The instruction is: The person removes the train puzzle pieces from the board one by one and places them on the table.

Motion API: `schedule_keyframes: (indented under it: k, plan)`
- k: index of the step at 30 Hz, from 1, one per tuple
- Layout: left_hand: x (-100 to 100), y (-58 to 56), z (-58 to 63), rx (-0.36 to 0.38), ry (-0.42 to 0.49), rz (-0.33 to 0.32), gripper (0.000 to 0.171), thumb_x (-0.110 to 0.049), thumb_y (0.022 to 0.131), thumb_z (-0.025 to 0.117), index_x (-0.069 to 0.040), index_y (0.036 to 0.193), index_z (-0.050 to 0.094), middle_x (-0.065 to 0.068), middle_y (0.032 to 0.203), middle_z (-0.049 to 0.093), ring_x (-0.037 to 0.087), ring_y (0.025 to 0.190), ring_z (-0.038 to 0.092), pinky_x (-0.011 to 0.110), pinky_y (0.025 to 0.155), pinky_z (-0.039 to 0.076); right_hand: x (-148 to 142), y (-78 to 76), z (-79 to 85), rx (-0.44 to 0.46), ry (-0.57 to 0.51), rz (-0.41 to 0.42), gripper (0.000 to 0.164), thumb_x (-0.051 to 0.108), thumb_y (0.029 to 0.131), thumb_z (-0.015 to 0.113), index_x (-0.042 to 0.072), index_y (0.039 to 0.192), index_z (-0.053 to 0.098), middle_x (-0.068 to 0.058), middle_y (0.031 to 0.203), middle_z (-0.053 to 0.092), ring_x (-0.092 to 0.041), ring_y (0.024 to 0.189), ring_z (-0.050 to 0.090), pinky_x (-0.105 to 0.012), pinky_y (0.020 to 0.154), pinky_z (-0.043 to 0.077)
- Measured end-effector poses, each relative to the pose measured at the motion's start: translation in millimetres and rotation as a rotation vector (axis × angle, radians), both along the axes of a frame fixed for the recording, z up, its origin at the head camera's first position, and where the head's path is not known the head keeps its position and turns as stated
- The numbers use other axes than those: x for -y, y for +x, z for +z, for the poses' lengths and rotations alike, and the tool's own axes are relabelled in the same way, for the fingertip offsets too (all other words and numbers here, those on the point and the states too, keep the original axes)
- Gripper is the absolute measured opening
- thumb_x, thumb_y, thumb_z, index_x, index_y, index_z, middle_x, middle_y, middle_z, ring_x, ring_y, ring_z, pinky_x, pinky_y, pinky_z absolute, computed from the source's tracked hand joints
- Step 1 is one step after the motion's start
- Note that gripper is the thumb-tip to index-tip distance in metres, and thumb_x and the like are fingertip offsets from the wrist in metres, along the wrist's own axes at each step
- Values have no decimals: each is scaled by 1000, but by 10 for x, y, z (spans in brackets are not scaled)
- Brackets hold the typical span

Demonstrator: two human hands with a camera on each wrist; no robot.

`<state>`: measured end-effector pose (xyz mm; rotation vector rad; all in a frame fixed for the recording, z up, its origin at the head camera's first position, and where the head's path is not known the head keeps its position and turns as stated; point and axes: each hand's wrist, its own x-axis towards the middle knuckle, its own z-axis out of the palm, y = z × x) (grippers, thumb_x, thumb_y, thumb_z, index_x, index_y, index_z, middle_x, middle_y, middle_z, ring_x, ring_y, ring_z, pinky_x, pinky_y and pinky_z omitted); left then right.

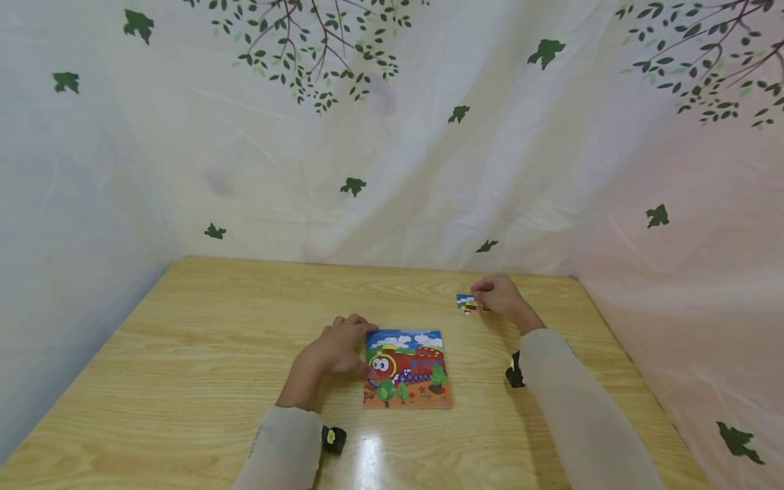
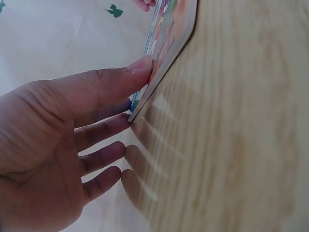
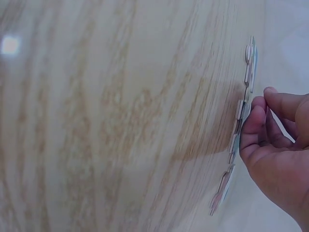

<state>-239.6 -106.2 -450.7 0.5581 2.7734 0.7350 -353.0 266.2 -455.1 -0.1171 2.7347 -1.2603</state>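
A square picture puzzle (image 1: 407, 371) with a red smiling train, green trees and clouds lies flat on the wooden table. At its left side my left hand (image 1: 337, 347) rests with fingers spread and fairly straight. In the left wrist view the thumb (image 2: 140, 65) touches the puzzle's edge (image 2: 169, 63), and the other fingertips reach the tabletop by its corner. Farther back on the right, my right hand (image 1: 499, 296) bends over several small puzzle pieces (image 1: 466, 303). Its fingertips are right at the row of pieces (image 3: 240, 111); whether they pinch one, I cannot tell.
The light wood table (image 1: 214, 340) ends at a pale cloth backdrop (image 1: 398, 170) printed with leaves and branches. Black straps with small devices hang by the left wrist (image 1: 333, 439) and right wrist (image 1: 516, 371).
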Motion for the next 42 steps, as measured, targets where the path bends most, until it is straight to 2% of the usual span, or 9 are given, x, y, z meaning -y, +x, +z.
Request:
schedule_keyframes:
  k: [4, 9, 13, 20, 25, 30, 37, 42]
  plan:
    - [4, 5, 4, -2, -1, 1, 80, -33, 72, 93, -18, 144, 60, 8, 147, 50, 34, 133, 41, 58, 107, 38, 34, 17, 9, -10, 3, 8, 25, 5, 103, 57, -5, 123, 68, -22, 120, 67, -27, 100, 65, -31, 77, 53]
    - [8, -1, 10, -3, 0, -8, 80, -33, 73, 93, -17, 144, 60, 8, 147, 50, 34, 133, 40, 57, 108, 37, 128, 65, 28, -53, 23, 56, 25, 8, 103, 59, -3, 123, 69, -20, 121, 67, -27, 98, 64, -32, 76, 54]
    - [11, -8, 5, -2, 6, -17, 80, -33, 73, 93, -17, 144, 60, 8, 146, 50, 34, 132, 41, 56, 108, 37, 243, 142, 62, -87, 21, 129, 25, 9, 102, 61, -4, 122, 69, -19, 116, 68, -28, 99, 67, -35, 76, 56]
    - [10, -17, 22, 6, 8, -17, 80, -31, 73, 93, -16, 144, 60, 8, 146, 50, 34, 131, 40, 56, 108, 37, 482, 329, 109, -153, 37, 325, 19, 6, 101, 64, -4, 115, 71, -14, 106, 71, -26, 95, 67, -38, 82, 56]
    - [2, -11, 41, 17, 14, -13, 79, -30, 73, 93, -15, 143, 61, 8, 144, 51, 34, 131, 40, 55, 107, 37, 640, 514, 155, -104, 76, 445, 20, 11, 102, 64, 0, 117, 71, -5, 103, 71, -18, 93, 66, -36, 83, 55]
    - [-10, -13, 61, 20, 9, -12, 79, -31, 73, 93, -15, 143, 61, 8, 144, 51, 33, 130, 41, 56, 106, 38, 740, 691, 204, -75, 92, 566, 18, 10, 100, 66, 1, 116, 70, -3, 99, 71, -16, 90, 67, -34, 81, 56]
    - [-65, -31, 87, 3, 18, -13, 76, -32, 76, 91, -15, 143, 60, 7, 143, 50, 31, 127, 43, 55, 104, 41, 798, 824, 194, -69, 144, 630, 15, 11, 96, 72, 5, 109, 72, 4, 92, 69, -10, 86, 63, -29, 78, 54]
    - [-168, -45, 138, -21, 61, -70, 62, -31, 80, 89, -14, 135, 67, 7, 134, 58, 31, 122, 47, 56, 104, 41, 841, 874, 164, -56, 146, 673, 17, 13, 93, 77, 7, 108, 72, 4, 91, 68, -11, 84, 62, -30, 77, 53]
